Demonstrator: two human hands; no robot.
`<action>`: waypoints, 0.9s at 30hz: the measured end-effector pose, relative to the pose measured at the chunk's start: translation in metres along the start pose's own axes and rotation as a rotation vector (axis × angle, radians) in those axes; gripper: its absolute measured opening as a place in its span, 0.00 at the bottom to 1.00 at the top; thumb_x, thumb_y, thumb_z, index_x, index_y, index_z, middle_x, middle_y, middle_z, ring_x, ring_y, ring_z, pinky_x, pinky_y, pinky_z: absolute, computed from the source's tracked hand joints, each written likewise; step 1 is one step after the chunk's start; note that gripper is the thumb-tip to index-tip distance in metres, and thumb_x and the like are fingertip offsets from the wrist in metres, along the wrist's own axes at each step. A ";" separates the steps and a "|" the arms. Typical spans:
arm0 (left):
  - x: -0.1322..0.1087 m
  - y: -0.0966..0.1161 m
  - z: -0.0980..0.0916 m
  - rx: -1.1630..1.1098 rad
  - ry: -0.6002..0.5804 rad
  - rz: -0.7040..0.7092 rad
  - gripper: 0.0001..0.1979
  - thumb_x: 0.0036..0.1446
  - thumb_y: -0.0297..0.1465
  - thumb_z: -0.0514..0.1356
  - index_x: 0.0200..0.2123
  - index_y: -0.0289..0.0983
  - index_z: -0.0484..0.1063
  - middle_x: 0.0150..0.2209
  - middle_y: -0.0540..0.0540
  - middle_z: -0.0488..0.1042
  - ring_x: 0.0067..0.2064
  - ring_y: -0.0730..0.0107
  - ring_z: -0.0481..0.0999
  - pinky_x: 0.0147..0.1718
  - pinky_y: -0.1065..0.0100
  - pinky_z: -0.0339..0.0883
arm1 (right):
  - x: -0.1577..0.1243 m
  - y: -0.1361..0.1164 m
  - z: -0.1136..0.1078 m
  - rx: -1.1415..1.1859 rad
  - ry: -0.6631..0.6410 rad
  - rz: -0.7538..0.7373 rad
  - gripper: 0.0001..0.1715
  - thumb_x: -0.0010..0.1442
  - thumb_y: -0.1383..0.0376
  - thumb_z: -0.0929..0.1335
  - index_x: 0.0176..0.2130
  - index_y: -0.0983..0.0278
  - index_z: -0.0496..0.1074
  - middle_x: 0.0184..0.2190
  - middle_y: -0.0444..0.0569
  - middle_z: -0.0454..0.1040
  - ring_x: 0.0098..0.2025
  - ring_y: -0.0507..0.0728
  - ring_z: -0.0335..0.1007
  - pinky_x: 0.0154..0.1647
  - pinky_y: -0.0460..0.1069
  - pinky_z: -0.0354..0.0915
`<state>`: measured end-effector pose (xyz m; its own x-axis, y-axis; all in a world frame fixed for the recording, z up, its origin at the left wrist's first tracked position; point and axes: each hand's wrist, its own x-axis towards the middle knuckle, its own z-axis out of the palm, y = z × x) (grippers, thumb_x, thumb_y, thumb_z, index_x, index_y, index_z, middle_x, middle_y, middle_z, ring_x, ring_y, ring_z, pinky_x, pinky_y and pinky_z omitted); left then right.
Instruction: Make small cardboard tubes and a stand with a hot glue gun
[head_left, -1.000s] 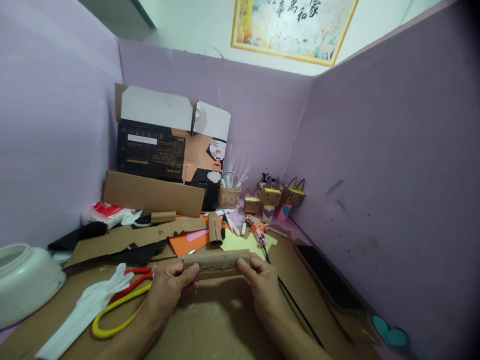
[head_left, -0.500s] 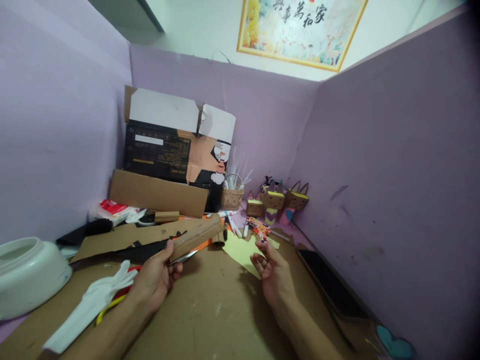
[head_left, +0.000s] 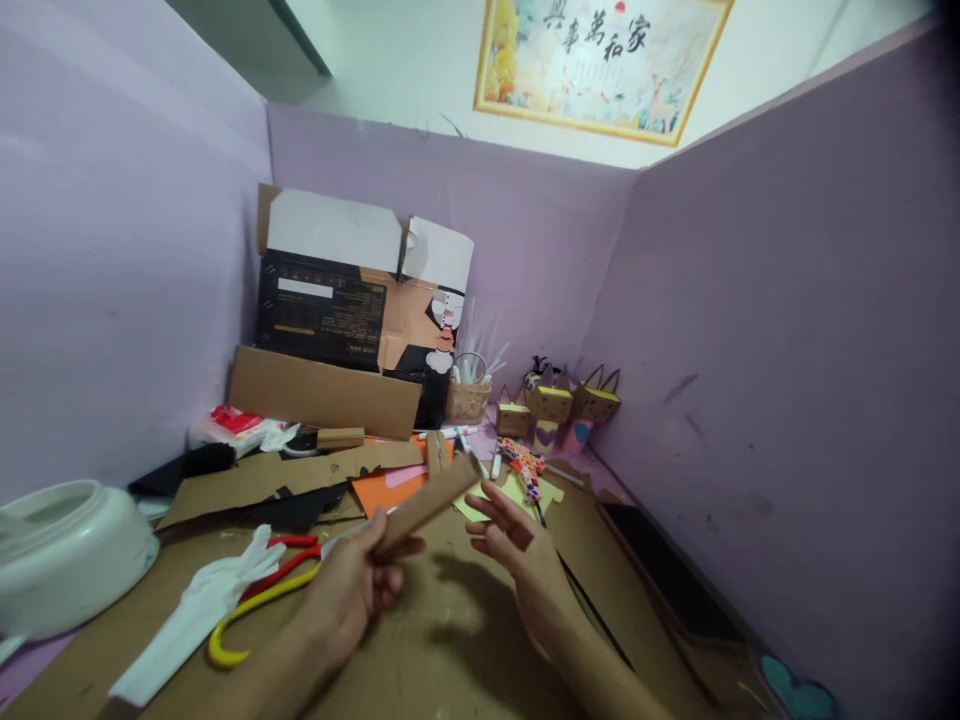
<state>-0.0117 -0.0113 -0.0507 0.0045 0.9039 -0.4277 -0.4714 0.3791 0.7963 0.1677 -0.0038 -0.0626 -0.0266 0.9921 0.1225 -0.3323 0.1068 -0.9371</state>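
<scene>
My left hand [head_left: 356, 585] grips a narrow folded strip of brown cardboard [head_left: 431, 508] near its lower end. The strip tilts up to the right above the table. My right hand [head_left: 521, 560] is close to its upper end, fingers apart and holding nothing. Beside my left wrist lie scissors with a red and a yellow handle [head_left: 259, 600], their blades partly hidden by the hand. A white glove [head_left: 199, 620] rests left of them. Beyond my right hand are yellow paper sheets [head_left: 551, 493] and a colourful patterned piece [head_left: 525, 462].
Orange paper [head_left: 382, 492] and cut cardboard [head_left: 247, 485] lie ahead. An opened box [head_left: 322, 310] leans at the back by a basket of white sticks [head_left: 469, 402] and several cardboard animal figures [head_left: 553, 405]. A white pot [head_left: 75, 555] stands left; a dark tablet-like slab [head_left: 667, 570] lies right.
My left hand has moved right with the cardboard strip, uncovering more of the scissors. My right hand has shifted slightly left and down, and a thin black strip now shows beside it.
</scene>
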 end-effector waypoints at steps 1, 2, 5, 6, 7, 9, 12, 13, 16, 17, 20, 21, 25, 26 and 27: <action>-0.003 -0.005 0.003 0.080 -0.036 -0.018 0.14 0.58 0.39 0.52 0.39 0.33 0.66 0.27 0.43 0.76 0.12 0.82 0.62 0.11 0.79 0.52 | -0.004 0.000 0.002 -0.019 -0.056 -0.030 0.35 0.40 0.54 0.75 0.48 0.60 0.70 0.46 0.53 0.74 0.43 0.60 0.70 0.44 0.54 0.66; -0.006 -0.009 0.005 0.179 -0.072 -0.037 0.17 0.57 0.43 0.51 0.38 0.34 0.66 0.26 0.44 0.76 0.12 0.80 0.64 0.11 0.78 0.50 | -0.008 0.001 0.004 -0.036 -0.087 -0.053 0.36 0.41 0.54 0.75 0.49 0.61 0.69 0.46 0.54 0.73 0.46 0.62 0.69 0.46 0.55 0.64; -0.014 -0.007 0.003 0.580 -0.081 0.113 0.22 0.48 0.48 0.56 0.35 0.34 0.68 0.22 0.46 0.74 0.15 0.73 0.67 0.13 0.75 0.51 | -0.012 -0.004 0.008 -0.144 -0.087 -0.055 0.33 0.45 0.54 0.73 0.49 0.63 0.69 0.44 0.56 0.74 0.47 0.64 0.68 0.47 0.56 0.64; -0.016 -0.002 0.000 0.688 -0.046 0.233 0.22 0.44 0.46 0.60 0.37 0.34 0.68 0.23 0.46 0.75 0.18 0.70 0.69 0.16 0.73 0.54 | -0.011 -0.007 0.010 -0.194 -0.094 -0.043 0.31 0.45 0.54 0.73 0.48 0.63 0.70 0.43 0.57 0.75 0.47 0.65 0.69 0.45 0.57 0.65; -0.018 0.003 -0.004 0.764 -0.016 0.361 0.23 0.40 0.42 0.63 0.39 0.35 0.69 0.26 0.46 0.75 0.22 0.68 0.71 0.19 0.72 0.57 | -0.009 -0.012 0.014 -0.244 -0.117 -0.031 0.29 0.45 0.55 0.73 0.46 0.63 0.71 0.42 0.57 0.75 0.46 0.65 0.69 0.44 0.56 0.65; -0.023 0.015 -0.012 0.830 -0.046 0.552 0.24 0.37 0.35 0.65 0.41 0.37 0.71 0.31 0.47 0.77 0.29 0.65 0.73 0.26 0.71 0.60 | -0.001 -0.022 0.027 -0.324 -0.218 -0.014 0.25 0.44 0.57 0.73 0.42 0.64 0.73 0.39 0.55 0.76 0.43 0.64 0.71 0.41 0.55 0.66; -0.027 0.028 -0.019 0.869 -0.159 0.617 0.16 0.40 0.33 0.62 0.36 0.39 0.75 0.32 0.48 0.77 0.31 0.64 0.72 0.27 0.70 0.59 | 0.011 -0.035 0.057 -0.347 -0.456 -0.004 0.20 0.43 0.60 0.74 0.38 0.63 0.75 0.34 0.51 0.77 0.38 0.62 0.72 0.39 0.53 0.66; -0.028 0.031 -0.020 0.870 -0.167 0.619 0.15 0.41 0.32 0.61 0.36 0.39 0.75 0.32 0.48 0.77 0.31 0.64 0.72 0.27 0.70 0.59 | 0.015 -0.038 0.067 -0.355 -0.488 -0.003 0.18 0.43 0.61 0.74 0.36 0.63 0.75 0.33 0.50 0.77 0.37 0.61 0.72 0.39 0.53 0.66; -0.025 0.036 -0.022 0.826 -0.119 0.652 0.20 0.42 0.31 0.61 0.43 0.40 0.71 0.32 0.48 0.77 0.31 0.63 0.72 0.28 0.70 0.60 | 0.027 -0.044 0.087 -0.382 -0.505 -0.064 0.16 0.42 0.62 0.73 0.35 0.63 0.76 0.32 0.47 0.77 0.36 0.58 0.72 0.39 0.51 0.66; -0.023 0.037 -0.023 0.809 -0.087 0.673 0.21 0.42 0.30 0.61 0.44 0.40 0.70 0.33 0.47 0.77 0.32 0.62 0.73 0.29 0.69 0.61 | 0.033 -0.046 0.090 -0.439 -0.513 -0.070 0.18 0.41 0.62 0.74 0.36 0.62 0.76 0.32 0.47 0.77 0.35 0.58 0.72 0.38 0.50 0.66; -0.015 0.043 -0.028 0.786 0.075 0.724 0.17 0.43 0.30 0.62 0.41 0.40 0.71 0.34 0.46 0.77 0.34 0.60 0.74 0.31 0.67 0.62 | 0.062 -0.049 0.087 -0.813 -0.411 -0.037 0.24 0.38 0.58 0.74 0.38 0.63 0.75 0.32 0.46 0.77 0.33 0.57 0.72 0.33 0.49 0.67; -0.013 0.045 -0.030 0.761 0.111 0.736 0.17 0.43 0.31 0.62 0.40 0.39 0.71 0.34 0.46 0.77 0.34 0.60 0.74 0.31 0.67 0.62 | 0.076 -0.049 0.083 -0.892 -0.305 -0.042 0.23 0.42 0.56 0.72 0.38 0.64 0.75 0.32 0.48 0.77 0.33 0.57 0.72 0.32 0.49 0.66; -0.007 0.058 -0.037 0.591 0.181 0.752 0.17 0.42 0.34 0.64 0.39 0.36 0.71 0.36 0.44 0.77 0.34 0.61 0.75 0.32 0.66 0.66 | 0.130 -0.034 0.066 -1.178 -0.034 0.016 0.18 0.47 0.54 0.70 0.22 0.67 0.73 0.21 0.50 0.73 0.30 0.60 0.72 0.28 0.50 0.64; -0.007 0.061 -0.038 0.567 0.204 0.748 0.18 0.42 0.35 0.64 0.38 0.36 0.71 0.35 0.44 0.77 0.34 0.61 0.75 0.32 0.66 0.66 | 0.139 -0.027 0.064 -1.254 0.012 0.031 0.17 0.44 0.56 0.73 0.20 0.67 0.71 0.20 0.50 0.73 0.31 0.61 0.72 0.30 0.51 0.64; -0.007 0.064 -0.039 0.552 0.218 0.741 0.18 0.41 0.35 0.65 0.37 0.35 0.71 0.35 0.43 0.77 0.34 0.61 0.75 0.32 0.66 0.67 | 0.147 -0.018 0.063 -1.321 0.052 0.042 0.17 0.43 0.57 0.73 0.20 0.68 0.71 0.21 0.50 0.73 0.32 0.60 0.72 0.31 0.51 0.64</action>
<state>-0.0757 -0.0016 -0.0134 -0.3200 0.9161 0.2418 0.1956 -0.1858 0.9629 0.1103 0.1354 -0.0068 0.0313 0.9944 0.1007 0.8312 0.0301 -0.5551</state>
